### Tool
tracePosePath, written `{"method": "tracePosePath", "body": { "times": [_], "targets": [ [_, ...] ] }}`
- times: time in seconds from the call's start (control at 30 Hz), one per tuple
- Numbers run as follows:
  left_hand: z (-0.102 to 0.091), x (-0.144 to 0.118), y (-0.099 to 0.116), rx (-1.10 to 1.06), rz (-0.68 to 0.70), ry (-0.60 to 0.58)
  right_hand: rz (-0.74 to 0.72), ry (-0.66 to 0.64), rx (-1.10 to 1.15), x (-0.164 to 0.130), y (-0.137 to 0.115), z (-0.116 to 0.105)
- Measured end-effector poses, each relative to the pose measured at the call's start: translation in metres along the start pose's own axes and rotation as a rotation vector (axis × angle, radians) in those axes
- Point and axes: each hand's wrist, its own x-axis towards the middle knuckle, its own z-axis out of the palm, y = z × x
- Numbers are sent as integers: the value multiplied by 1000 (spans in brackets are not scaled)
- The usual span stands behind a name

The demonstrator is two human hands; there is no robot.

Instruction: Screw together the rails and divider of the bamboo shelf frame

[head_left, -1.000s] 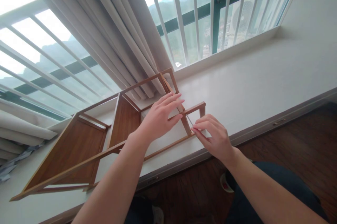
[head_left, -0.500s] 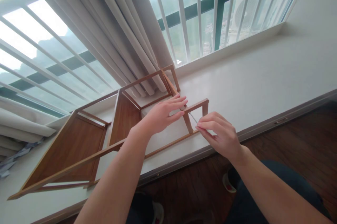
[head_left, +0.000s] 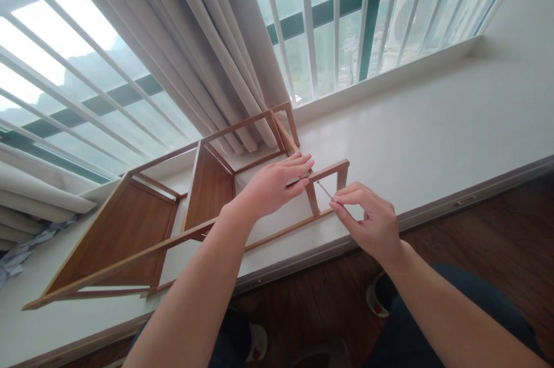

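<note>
- Plainly, from the head view, the thin metal rod (head_left: 326, 191) sits in your right hand (head_left: 373, 221), its near end pinched between thumb and fingertips; that grip is closed on it.
- Follow its long axis: it slants from your fingertips at the near right to a free tip at the far left, so it lies ahead and to the left of the grip.
- That tip points at the near part of the wooden crossbar (head_left: 312, 201), beside the corner where the short rail (head_left: 328, 171) runs off to the right. Whether tip and wood touch, you cannot tell from here.
- Of your two hands, the right is nearer the rod, since it holds it; your left hand (head_left: 270, 186) is just beyond the tip, on the left.
- Your left hand lies palm down over the crossbar, fingers stretched out and thumb apart, apparently resting there without clenching.
- Both bars belong to the wooden frame (head_left: 208, 186), which lies along the white ledge (head_left: 415, 126) and stretches from beneath your left arm to the far left.
- Judge the angle by rod against crossbar: the two slant alike, leaning left as they run far, with the rod tilted more strongly.
</note>
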Motion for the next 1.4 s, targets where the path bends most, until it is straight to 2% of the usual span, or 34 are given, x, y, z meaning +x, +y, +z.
{"method": "tracePosePath", "body": {
  "times": [0.1,0.17,0.43,0.7,1.0,1.4],
  "targets": [
    [-1,0,-1,10,-5,-19,179,35,60,-5,-1,3],
    [-1,1,0,12,-2,-15,229,25,84,-6,-2,4],
    [-2,0,2,10,11,-17,197,-36,85,-4,-2,2],
    [-1,0,2,-2,8,-8,219,24,96,-11,11,1],
    [-1,0,2,-26,-9,-6,165,51,56,-4,9,1],
    [-1,-1,2,-33,-8,-8,163,45,12,-2,6,-1]
  ]
}}
